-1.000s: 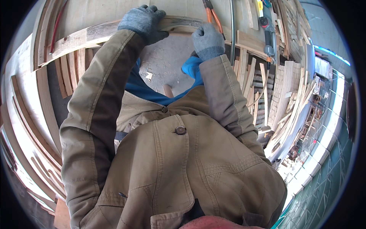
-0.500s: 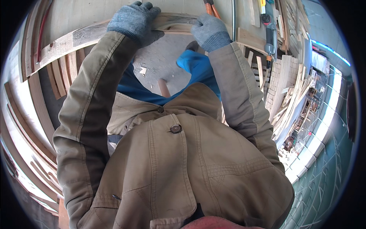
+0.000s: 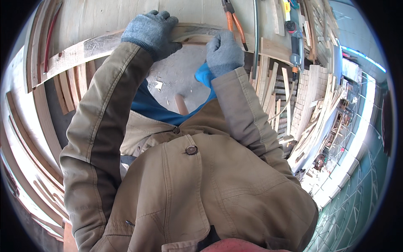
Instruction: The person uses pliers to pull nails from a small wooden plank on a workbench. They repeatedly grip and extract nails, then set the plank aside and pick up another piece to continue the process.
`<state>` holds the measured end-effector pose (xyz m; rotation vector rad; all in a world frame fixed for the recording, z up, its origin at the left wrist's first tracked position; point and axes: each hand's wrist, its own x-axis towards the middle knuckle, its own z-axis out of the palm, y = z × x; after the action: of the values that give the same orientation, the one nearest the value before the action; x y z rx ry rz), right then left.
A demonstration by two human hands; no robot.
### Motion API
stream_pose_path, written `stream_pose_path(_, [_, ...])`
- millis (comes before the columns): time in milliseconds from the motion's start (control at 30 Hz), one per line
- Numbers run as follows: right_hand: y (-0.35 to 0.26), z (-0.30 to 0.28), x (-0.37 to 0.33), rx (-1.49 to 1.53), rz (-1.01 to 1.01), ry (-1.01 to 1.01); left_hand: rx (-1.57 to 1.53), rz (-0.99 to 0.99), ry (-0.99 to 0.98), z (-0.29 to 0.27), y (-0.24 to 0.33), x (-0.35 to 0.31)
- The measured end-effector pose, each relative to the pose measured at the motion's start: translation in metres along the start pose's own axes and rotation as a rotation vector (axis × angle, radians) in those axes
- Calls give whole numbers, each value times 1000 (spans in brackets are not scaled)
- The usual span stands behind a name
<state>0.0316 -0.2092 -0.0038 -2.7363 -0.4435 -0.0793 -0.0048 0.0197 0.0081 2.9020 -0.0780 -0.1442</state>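
My left hand (image 3: 152, 35), in a grey knit glove, lies on the near edge of the wooden worktable (image 3: 105, 17). Its fingers stretch forward over the edge board (image 3: 100, 46) and the thumb points out to the right. My right hand (image 3: 225, 53), gloved the same way, is closed at the near side of that edge, with its fingers curled in. Whatever it may hold is hidden by the glove. Just beyond my right hand lie pincers with orange handles (image 3: 230, 21), their jaws pointing away. A metal pipe (image 3: 256, 38) lies to their right.
A red bar (image 3: 51, 38) lies at the table's left end. On the right sits a grey and red power tool (image 3: 295, 42). Stacked wood strips (image 3: 308, 90) fill the right side, and planks (image 3: 69, 86) stand below the table's left part. Wood scraps (image 3: 158, 85) litter the floor.
My right hand has drawn back toward me and slightly left, with its fingers now curled. My left hand keeps its place on the edge. More of the pincers shows as the view shifts.
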Motion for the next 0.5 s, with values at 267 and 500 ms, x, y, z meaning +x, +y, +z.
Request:
stream_pose_path(267, [5,33,-19,218,-39,322,43,3,18,1,1,-1])
stream_pose_path(500, [13,48,-21,302,-114,435,0,-5,21,0,2,2])
